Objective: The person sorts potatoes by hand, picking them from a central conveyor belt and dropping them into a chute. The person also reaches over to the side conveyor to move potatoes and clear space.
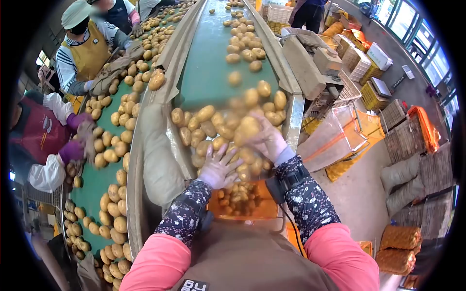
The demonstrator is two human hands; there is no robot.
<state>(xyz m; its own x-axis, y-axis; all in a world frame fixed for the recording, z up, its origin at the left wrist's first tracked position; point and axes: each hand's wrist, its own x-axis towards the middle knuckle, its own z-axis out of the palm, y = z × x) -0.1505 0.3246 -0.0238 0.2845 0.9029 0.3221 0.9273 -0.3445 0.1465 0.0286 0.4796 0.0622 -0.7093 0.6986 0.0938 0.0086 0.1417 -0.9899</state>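
Observation:
Potatoes (206, 114) lie heaped at the near end of a green conveyor belt (206, 63) with metal sides. My left hand (219, 167), in a pale glove, rests with fingers spread on the front of the heap. At the right of the heap, my right hand (267, 137) is curved against a large potato (248, 127); motion blurs the potatoes around it. Below both hands an orange container (264, 199) holds more potatoes. Patterned sleeves cover my forearms.
On the left, a second green belt (104, 189) carries potatoes past several co-workers, one in a yellow apron (92, 56). A grey padded roll (158, 155) lies between the belts. To the right stand a metal-framed bag (335, 133), crates (405, 138) and filled net sacks (399, 247).

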